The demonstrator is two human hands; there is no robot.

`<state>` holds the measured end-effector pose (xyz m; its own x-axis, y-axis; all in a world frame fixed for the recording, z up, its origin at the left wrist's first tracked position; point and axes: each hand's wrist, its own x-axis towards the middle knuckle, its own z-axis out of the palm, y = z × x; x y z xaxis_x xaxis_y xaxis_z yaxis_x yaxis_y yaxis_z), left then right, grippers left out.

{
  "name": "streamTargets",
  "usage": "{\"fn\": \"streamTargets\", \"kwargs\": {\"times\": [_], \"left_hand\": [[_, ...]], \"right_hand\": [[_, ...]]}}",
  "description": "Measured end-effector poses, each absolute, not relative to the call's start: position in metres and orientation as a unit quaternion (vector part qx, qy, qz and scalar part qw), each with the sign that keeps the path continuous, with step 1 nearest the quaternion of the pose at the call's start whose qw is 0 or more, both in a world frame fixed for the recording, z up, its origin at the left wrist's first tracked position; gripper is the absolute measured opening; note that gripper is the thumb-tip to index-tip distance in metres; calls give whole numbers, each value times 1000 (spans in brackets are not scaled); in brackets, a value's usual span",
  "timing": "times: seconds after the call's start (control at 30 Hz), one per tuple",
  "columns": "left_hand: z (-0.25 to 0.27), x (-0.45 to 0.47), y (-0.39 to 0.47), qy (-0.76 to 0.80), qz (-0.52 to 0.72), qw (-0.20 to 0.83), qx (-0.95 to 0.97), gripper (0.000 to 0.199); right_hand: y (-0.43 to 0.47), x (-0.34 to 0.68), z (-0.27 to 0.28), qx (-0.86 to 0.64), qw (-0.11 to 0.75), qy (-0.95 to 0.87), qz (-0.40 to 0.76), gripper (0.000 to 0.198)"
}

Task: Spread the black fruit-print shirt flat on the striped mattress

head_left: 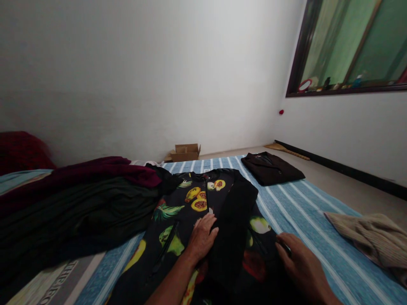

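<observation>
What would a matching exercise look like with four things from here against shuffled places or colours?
1. Jacket
2. Cardboard box
3. Beige cloth
4. Left hand

A. Beyond the striped sheet, near the wall
B. Resting on the jacket's front
C. Black with a fruit print
D. To the right of the right hand

Pairs: 1-C, 2-A, 3-D, 4-B

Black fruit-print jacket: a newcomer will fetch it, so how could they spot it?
Below the white wall, find the blue-and-white striped cloth. Spread on it, under the person's left hand, is the black zip jacket. Its bright yellow fruit print sets it apart from the folded dark brown garment nearby.
</observation>
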<state>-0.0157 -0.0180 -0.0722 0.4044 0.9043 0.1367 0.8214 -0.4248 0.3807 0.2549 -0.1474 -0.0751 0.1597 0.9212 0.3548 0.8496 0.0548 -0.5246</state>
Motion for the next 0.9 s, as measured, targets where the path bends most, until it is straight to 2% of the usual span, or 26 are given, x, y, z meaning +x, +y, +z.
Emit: {"fn": "streamTargets", "kwargs": {"times": [0.2, 0.33, 0.9], "left_hand": [[-76, -16, -19, 522, 172, 141, 823, 37], [-77, -16, -19, 518, 181, 147, 823, 36], [-76, -15, -21, 521, 186, 147, 820, 35]], "right_hand": [[-145, 255, -92, -738, 268, -606, 129, 41], [-146, 254, -91, -742, 270, -597, 142, 48], [-144, 262, -90, -747, 290, -566, 192, 53]]}}
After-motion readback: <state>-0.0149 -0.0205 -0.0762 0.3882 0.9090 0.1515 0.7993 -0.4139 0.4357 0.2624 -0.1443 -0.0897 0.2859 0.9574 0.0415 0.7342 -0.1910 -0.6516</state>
